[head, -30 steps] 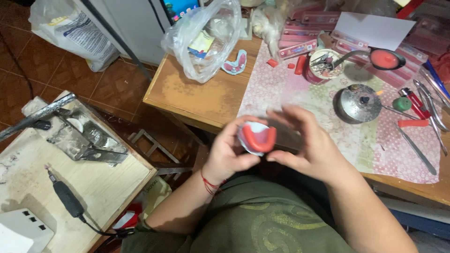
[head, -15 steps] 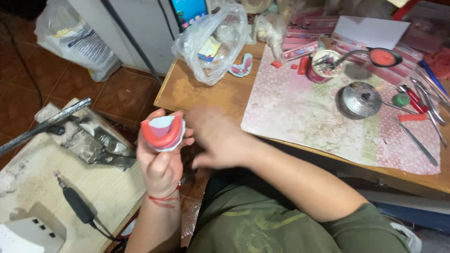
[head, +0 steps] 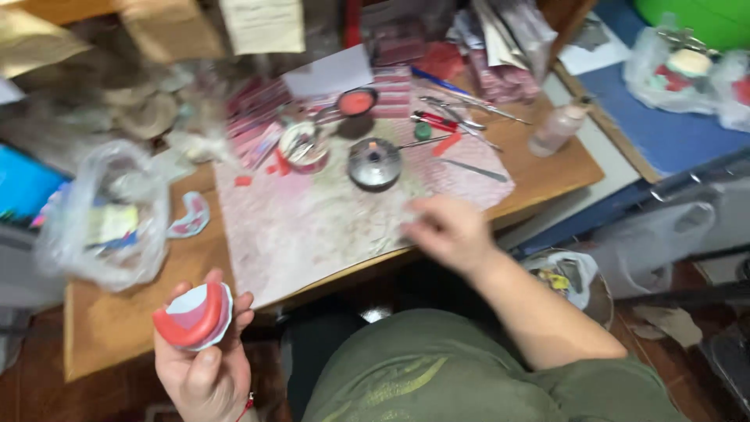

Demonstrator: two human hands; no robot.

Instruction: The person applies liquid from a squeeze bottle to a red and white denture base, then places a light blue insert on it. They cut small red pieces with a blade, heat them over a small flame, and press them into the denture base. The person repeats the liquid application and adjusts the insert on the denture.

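Setting: cluttered wooden workbench (head: 141, 328) seen from above, with a pale pink mat (head: 312, 234) spread over its middle.
Held thing: red-and-white dental cast (head: 194, 316), horseshoe-shaped, off the near left edge of the bench, raised in the left hand (head: 205, 367).
Left hand: fingers curled round the cast from below, thumb pressed on its red front edge.
Handling: likely light and stiff; the white base looks brittle like plaster and the red rim soft like wax, so the sturdier sides of the base seem the safest hold.
Right hand: right hand (head: 447, 230) blurred over the near right part of the mat, fingers loosely bent, holding nothing that I can make out.
Beyond it: small round metal burner (head: 374, 162) with a tiny flame, farther on the mat.
Around: tin of red scraps (head: 303, 145) left of the burner; metal hand tools (head: 461, 117) to the far right; a second cast (head: 187, 217) and a clear plastic bag (head: 101, 219) at left.
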